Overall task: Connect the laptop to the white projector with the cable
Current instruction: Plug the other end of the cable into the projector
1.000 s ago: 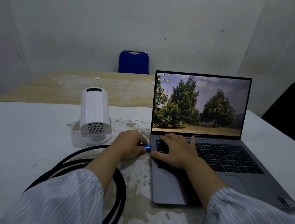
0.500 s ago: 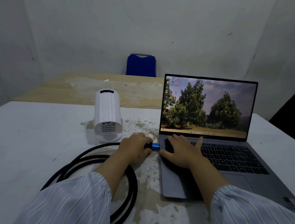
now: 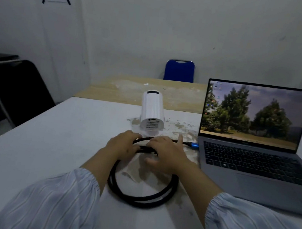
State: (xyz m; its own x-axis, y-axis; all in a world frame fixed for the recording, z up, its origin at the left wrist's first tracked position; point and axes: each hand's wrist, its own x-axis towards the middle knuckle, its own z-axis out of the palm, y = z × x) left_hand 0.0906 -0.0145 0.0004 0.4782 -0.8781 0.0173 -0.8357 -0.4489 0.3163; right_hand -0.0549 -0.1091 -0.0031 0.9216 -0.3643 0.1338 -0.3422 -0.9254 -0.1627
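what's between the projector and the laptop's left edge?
Head view: only bare, worn table between the white projector and laptop. The cable's blue plug sits nearer, at the laptop's left edge.

— Dim in here, and everything looks bluish-grey.

— The brightest thing is the lit screen of the open grey laptop (image 3: 255, 115); no glare on it.

— Soft shadows spread under the white ribbed cylindrical projector (image 3: 152, 112).

— The right hand (image 3: 166, 154) smears slightly; the picture's edges bow, and the striped sleeves (image 3: 51, 202) look soft.
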